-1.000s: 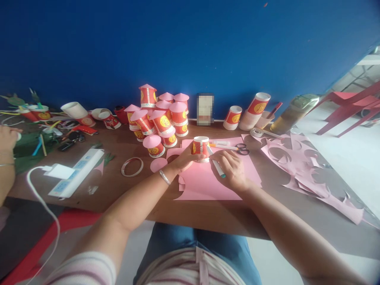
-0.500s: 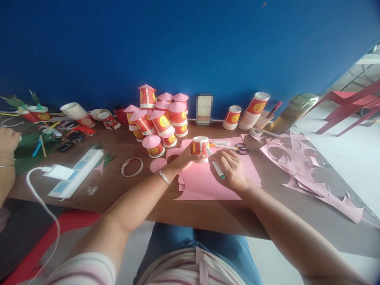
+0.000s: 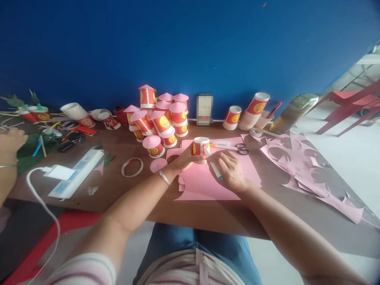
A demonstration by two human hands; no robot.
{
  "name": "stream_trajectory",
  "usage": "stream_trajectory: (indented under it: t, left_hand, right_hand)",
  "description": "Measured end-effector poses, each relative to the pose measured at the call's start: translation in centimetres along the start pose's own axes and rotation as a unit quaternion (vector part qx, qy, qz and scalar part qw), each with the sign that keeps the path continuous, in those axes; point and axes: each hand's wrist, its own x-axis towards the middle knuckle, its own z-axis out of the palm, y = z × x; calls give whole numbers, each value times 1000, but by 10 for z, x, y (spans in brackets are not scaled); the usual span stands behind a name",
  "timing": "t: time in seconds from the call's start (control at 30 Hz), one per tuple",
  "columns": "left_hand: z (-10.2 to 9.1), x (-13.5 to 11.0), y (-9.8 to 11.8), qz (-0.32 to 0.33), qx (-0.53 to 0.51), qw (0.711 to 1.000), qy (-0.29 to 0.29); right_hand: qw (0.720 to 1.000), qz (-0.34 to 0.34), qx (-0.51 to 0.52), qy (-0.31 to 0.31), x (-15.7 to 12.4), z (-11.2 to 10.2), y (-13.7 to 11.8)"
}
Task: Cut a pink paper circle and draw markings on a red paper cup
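A small red paper cup [image 3: 200,147] with a yellow emblem stands upside down on a pink paper sheet [image 3: 204,182]. My left hand [image 3: 184,159] grips the cup near its base and holds it down on the sheet. My right hand [image 3: 229,170] holds a white marker [image 3: 213,164] with a teal end. Its tip touches the sheet right at the cup's rim. Both hands are closed.
A pile of red cups with pink cone lids [image 3: 162,116] stands behind. Scissors [image 3: 239,148], tape rolls [image 3: 132,166], pink offcuts [image 3: 308,170], a cup stack [image 3: 253,111], a bottle [image 3: 292,111] and a power strip [image 3: 75,172] lie around. Another person's hand [image 3: 10,140] is at the left.
My right hand and the marker have shifted slightly left around the cup's rim. The cup and my left hand have stayed in place.
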Motion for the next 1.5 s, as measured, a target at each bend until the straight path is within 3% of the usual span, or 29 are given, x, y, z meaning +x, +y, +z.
stream_trajectory:
  t: [0.4, 0.7, 0.93, 1.5]
  left_hand:
    - [-4, 1, -2, 18, -1, 1000, -16]
    - [-2, 1, 0, 9, -4, 1000, 2]
    - [0, 1, 1, 10, 14, 1000, -18]
    - [-4, 2, -4, 5, 13, 1000, 12]
  right_hand:
    - [1000, 7, -5, -1, -1, 1, 0]
    - [1000, 3, -3, 17, 1, 0, -2]
    - [1000, 1, 2, -6, -2, 1, -2]
    - [1000, 11, 5, -16, -4, 2, 0]
